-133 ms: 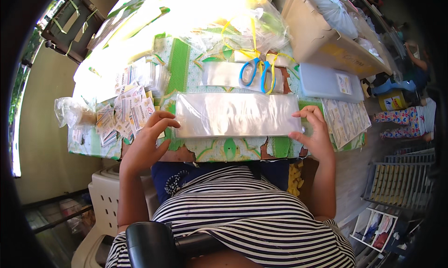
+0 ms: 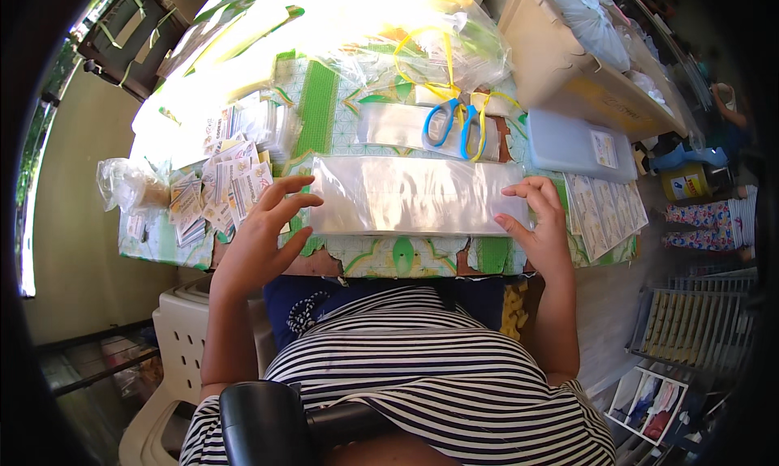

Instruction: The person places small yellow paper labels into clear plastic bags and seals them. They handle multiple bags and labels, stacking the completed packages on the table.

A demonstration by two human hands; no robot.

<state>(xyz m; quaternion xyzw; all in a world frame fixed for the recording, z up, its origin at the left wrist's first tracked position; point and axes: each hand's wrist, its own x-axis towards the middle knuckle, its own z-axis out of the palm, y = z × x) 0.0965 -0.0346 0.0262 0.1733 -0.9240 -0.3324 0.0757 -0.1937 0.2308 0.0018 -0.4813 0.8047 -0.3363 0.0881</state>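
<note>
A stack of long clear plastic sleeves (image 2: 414,197) lies flat in front of me near the table's front edge. At its left end, my left hand (image 2: 272,231) has its fingers spread and bent, with the fingertips by the edge and nothing held. My right hand (image 2: 537,223) reaches over the right end, its fingers curved and the thumb apart from them. Those fingertips rest on or just above the plastic; I cannot tell which. Beyond the stack, blue-handled scissors (image 2: 451,127) with a yellow ribbon lie on more clear plastic sleeves (image 2: 385,125).
Loose printed cards (image 2: 231,186) and a crumpled plastic bag (image 2: 122,186) sit at the left. To the right are a translucent plastic case (image 2: 568,146), printed sheets (image 2: 604,214) and a large beige bin (image 2: 560,60) holding bags. A person's patterned trousers (image 2: 702,219) show farther right.
My right hand's fingertips have moved slightly left, farther over the sleeves. The view has shifted a little; the sleeves stay in place on the table.
</note>
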